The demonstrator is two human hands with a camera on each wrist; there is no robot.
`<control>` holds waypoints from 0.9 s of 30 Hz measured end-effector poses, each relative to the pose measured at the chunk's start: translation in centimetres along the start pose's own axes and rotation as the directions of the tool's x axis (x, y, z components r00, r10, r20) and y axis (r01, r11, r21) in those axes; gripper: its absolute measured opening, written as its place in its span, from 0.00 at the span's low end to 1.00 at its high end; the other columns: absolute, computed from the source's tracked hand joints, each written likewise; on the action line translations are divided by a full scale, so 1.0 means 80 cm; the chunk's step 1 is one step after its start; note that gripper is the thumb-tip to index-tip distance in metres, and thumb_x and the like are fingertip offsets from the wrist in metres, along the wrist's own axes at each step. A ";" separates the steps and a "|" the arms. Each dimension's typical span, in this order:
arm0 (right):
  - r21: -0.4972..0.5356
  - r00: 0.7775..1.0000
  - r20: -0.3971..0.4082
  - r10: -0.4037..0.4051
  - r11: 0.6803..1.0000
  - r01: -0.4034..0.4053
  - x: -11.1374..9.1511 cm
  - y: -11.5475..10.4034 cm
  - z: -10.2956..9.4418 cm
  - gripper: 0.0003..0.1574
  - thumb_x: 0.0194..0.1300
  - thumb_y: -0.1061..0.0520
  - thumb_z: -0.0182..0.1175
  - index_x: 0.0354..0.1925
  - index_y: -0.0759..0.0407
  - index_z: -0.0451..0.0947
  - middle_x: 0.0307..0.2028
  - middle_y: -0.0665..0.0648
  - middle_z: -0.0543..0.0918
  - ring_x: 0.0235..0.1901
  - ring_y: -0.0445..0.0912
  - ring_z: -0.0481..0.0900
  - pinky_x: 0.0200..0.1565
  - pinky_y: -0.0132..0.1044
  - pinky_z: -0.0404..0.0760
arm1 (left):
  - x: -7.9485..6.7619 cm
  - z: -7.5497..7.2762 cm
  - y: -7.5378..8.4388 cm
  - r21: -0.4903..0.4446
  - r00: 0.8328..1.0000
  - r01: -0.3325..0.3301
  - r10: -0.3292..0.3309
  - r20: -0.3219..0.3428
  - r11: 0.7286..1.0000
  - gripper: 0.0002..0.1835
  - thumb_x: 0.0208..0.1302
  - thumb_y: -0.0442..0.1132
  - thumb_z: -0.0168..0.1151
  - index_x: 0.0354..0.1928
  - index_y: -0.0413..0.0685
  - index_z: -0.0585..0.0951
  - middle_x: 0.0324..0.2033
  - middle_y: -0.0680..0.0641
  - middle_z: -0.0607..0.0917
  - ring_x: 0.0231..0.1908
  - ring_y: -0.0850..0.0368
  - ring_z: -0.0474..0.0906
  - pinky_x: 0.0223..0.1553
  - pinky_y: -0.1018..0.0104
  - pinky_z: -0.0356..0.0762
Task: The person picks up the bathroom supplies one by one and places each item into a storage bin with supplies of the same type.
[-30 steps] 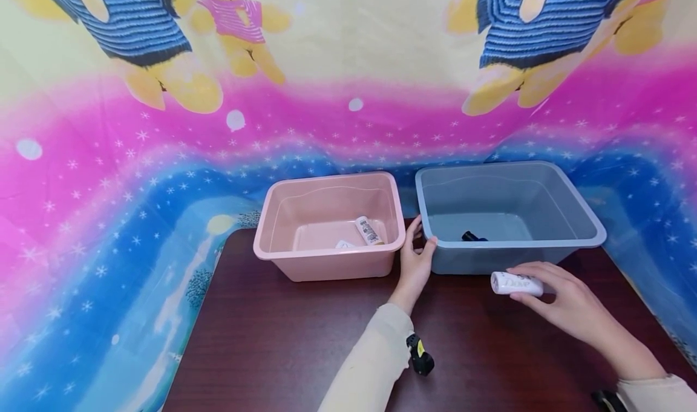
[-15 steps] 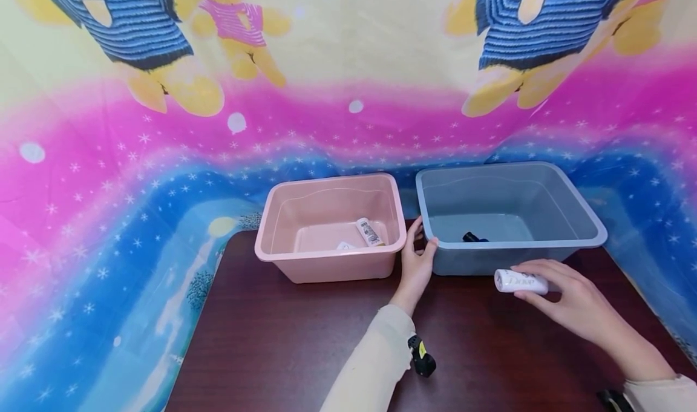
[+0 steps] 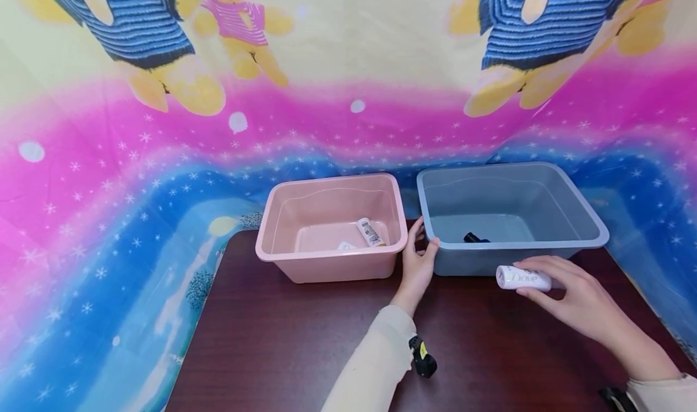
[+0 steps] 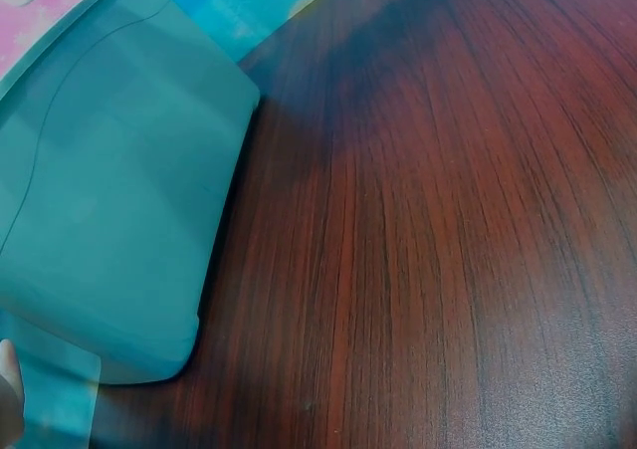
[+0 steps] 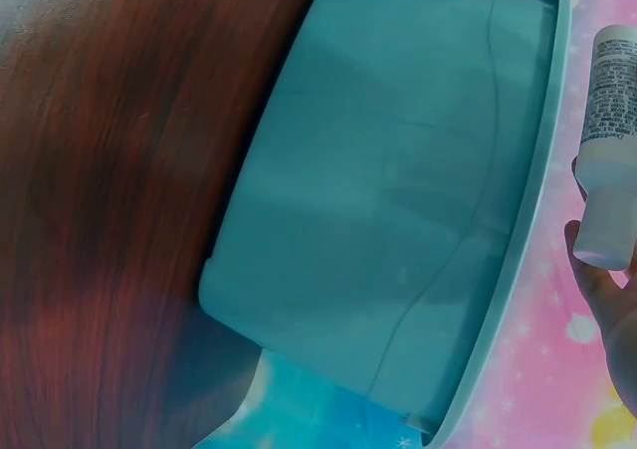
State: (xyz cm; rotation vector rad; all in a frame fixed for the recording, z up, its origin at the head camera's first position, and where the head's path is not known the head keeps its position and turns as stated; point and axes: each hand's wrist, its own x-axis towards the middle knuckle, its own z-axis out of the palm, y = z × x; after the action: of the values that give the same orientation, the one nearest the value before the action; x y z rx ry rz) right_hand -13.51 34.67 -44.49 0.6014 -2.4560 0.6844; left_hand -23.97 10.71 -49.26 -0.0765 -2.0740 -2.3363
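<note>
In the head view my right hand (image 3: 579,300) pinches a white Dove bottle (image 3: 520,277) between thumb and fingers. The bottle lies sideways in the air, in front of the blue-grey plastic bin (image 3: 501,261). Seen from the right wrist, the bottle (image 5: 611,101) shows small printed text and a narrower white end (image 5: 605,232). My left hand (image 3: 418,273) grips the bin's front left corner, thumb in front and fingers along its left side. Inside that bin lies a small black item (image 3: 475,238), partly hidden by the front rim.
A pink bin (image 3: 332,270) stands left of the blue-grey one, holding a white printed bottle (image 3: 371,232) and a white item (image 3: 345,245) mostly behind its rim. Both bins stand on a dark wooden table (image 3: 283,333), with a patterned cloth (image 3: 327,109) behind.
My right hand has drifted slightly right and up with the bottle, whose lettering has turned more upright. The left hand stays at the bin's corner.
</note>
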 end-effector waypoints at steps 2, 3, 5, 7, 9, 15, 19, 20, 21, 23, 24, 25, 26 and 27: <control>-0.003 1.000 -0.001 0.001 1.000 -0.001 0.001 -0.002 -0.001 0.42 0.30 0.68 0.81 0.50 0.49 0.84 0.45 0.46 0.82 0.45 0.29 0.71 0.43 0.19 0.67 | -0.006 -0.001 0.012 -0.009 1.000 -0.006 0.006 0.002 1.000 0.28 0.70 0.35 0.58 0.71 0.55 0.69 0.60 0.52 0.74 0.60 0.49 0.67 0.55 0.57 0.68; -0.004 1.000 -0.002 0.004 1.000 -0.004 0.002 -0.003 -0.002 0.43 0.30 0.68 0.81 0.50 0.49 0.84 0.45 0.47 0.82 0.45 0.29 0.71 0.43 0.19 0.67 | -0.008 -0.002 0.016 -0.017 1.000 -0.012 0.013 0.007 1.000 0.28 0.70 0.34 0.58 0.71 0.53 0.69 0.59 0.51 0.74 0.61 0.48 0.67 0.55 0.57 0.68; -0.008 1.000 -0.003 0.009 1.000 -0.009 0.003 -0.005 -0.003 0.43 0.30 0.68 0.81 0.50 0.49 0.84 0.46 0.48 0.82 0.46 0.29 0.70 0.44 0.18 0.67 | -0.010 -0.004 0.020 -0.026 1.000 -0.025 0.026 0.015 0.999 0.28 0.70 0.34 0.58 0.71 0.51 0.69 0.59 0.50 0.74 0.61 0.45 0.67 0.54 0.56 0.68; -0.010 1.000 -0.006 0.015 1.000 -0.015 0.005 -0.007 -0.004 0.43 0.30 0.68 0.81 0.51 0.49 0.84 0.46 0.49 0.82 0.48 0.28 0.70 0.46 0.17 0.66 | -0.011 -0.005 0.022 -0.026 0.999 -0.031 0.032 0.020 0.999 0.28 0.70 0.34 0.58 0.71 0.50 0.69 0.59 0.50 0.74 0.61 0.45 0.67 0.54 0.56 0.68; -0.007 1.000 -0.008 0.021 1.000 -0.021 0.007 -0.008 -0.005 0.44 0.30 0.67 0.82 0.51 0.49 0.84 0.47 0.50 0.83 0.49 0.27 0.69 0.48 0.15 0.64 | -0.011 -0.005 0.022 -0.027 0.999 -0.035 0.035 0.024 0.999 0.28 0.70 0.34 0.58 0.71 0.49 0.68 0.60 0.49 0.74 0.61 0.45 0.67 0.54 0.56 0.67; 0.001 1.000 -0.011 0.026 1.000 -0.026 0.014 -0.010 -0.006 0.43 0.31 0.67 0.82 0.51 0.48 0.84 0.47 0.51 0.83 0.52 0.26 0.67 0.53 0.13 0.58 | -0.009 -0.006 0.020 -0.028 0.999 -0.036 0.037 0.022 0.999 0.28 0.70 0.33 0.58 0.71 0.50 0.68 0.60 0.48 0.74 0.61 0.44 0.67 0.54 0.57 0.67; 0.005 1.000 -0.018 0.019 1.000 -0.019 0.018 -0.011 -0.009 0.43 0.30 0.68 0.81 0.51 0.49 0.84 0.47 0.51 0.83 0.53 0.25 0.67 0.54 0.13 0.58 | -0.009 -0.006 0.020 -0.028 0.999 -0.030 0.030 0.016 0.999 0.28 0.69 0.34 0.58 0.71 0.52 0.69 0.60 0.48 0.75 0.61 0.45 0.67 0.54 0.57 0.67; 0.007 1.000 -0.018 0.017 1.000 -0.017 0.019 -0.011 -0.009 0.43 0.30 0.68 0.81 0.50 0.50 0.84 0.47 0.50 0.83 0.53 0.24 0.67 0.55 0.14 0.59 | -0.009 -0.006 0.020 -0.027 0.999 -0.029 0.029 0.015 0.999 0.28 0.69 0.34 0.58 0.71 0.52 0.69 0.60 0.48 0.75 0.61 0.45 0.67 0.54 0.56 0.67; 0.009 1.000 -0.019 0.015 1.000 -0.015 0.020 -0.011 -0.010 0.43 0.31 0.68 0.81 0.51 0.50 0.84 0.48 0.50 0.82 0.54 0.24 0.67 0.55 0.14 0.59 | -0.009 -0.006 0.020 -0.026 1.000 -0.027 0.028 0.014 0.999 0.28 0.69 0.34 0.58 0.70 0.52 0.69 0.60 0.49 0.75 0.61 0.46 0.67 0.54 0.56 0.67; 0.013 1.000 -0.021 0.010 1.000 -0.010 0.022 -0.012 -0.012 0.43 0.31 0.68 0.81 0.51 0.50 0.84 0.48 0.48 0.82 0.54 0.24 0.67 0.55 0.14 0.59 | -0.009 -0.005 0.020 -0.025 1.000 -0.024 0.024 0.011 0.999 0.28 0.69 0.34 0.58 0.70 0.52 0.69 0.59 0.49 0.75 0.61 0.46 0.67 0.54 0.56 0.67; 0.017 1.000 -0.021 0.009 1.000 -0.009 0.023 -0.012 -0.012 0.43 0.32 0.68 0.80 0.51 0.50 0.84 0.48 0.48 0.82 0.53 0.25 0.67 0.55 0.14 0.59 | -0.009 -0.006 0.020 -0.024 1.000 -0.024 0.024 0.012 0.999 0.28 0.69 0.34 0.58 0.70 0.52 0.69 0.59 0.49 0.75 0.61 0.46 0.67 0.54 0.56 0.67; 0.022 1.000 -0.021 0.008 1.000 -0.008 0.024 -0.012 -0.013 0.43 0.32 0.69 0.80 0.51 0.50 0.84 0.48 0.48 0.82 0.53 0.25 0.68 0.55 0.15 0.59 | -0.010 -0.006 0.021 -0.022 1.000 -0.022 0.022 0.012 1.000 0.28 0.69 0.34 0.58 0.70 0.52 0.69 0.59 0.49 0.75 0.61 0.46 0.67 0.54 0.57 0.67; 0.024 1.000 -0.022 0.008 1.000 -0.007 0.025 -0.013 -0.013 0.43 0.32 0.69 0.80 0.51 0.50 0.84 0.48 0.48 0.82 0.53 0.25 0.68 0.56 0.15 0.59 | -0.010 -0.006 0.021 -0.021 1.000 -0.023 0.023 0.012 1.000 0.28 0.69 0.34 0.58 0.70 0.52 0.69 0.59 0.49 0.75 0.61 0.46 0.67 0.54 0.57 0.67; 0.027 1.000 -0.025 0.008 1.000 -0.008 0.026 -0.013 -0.014 0.43 0.32 0.69 0.80 0.51 0.50 0.84 0.48 0.48 0.82 0.53 0.25 0.68 0.55 0.15 0.60 | -0.010 -0.006 0.022 -0.020 1.000 -0.022 0.022 0.011 1.000 0.28 0.69 0.34 0.58 0.70 0.52 0.69 0.59 0.50 0.75 0.61 0.47 0.67 0.54 0.57 0.67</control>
State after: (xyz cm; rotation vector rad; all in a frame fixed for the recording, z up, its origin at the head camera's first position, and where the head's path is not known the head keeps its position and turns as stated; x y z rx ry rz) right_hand -14.18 33.94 -42.11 0.5903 -2.4312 0.7244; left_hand -23.08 10.03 -47.62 -0.1120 -2.0443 -2.3501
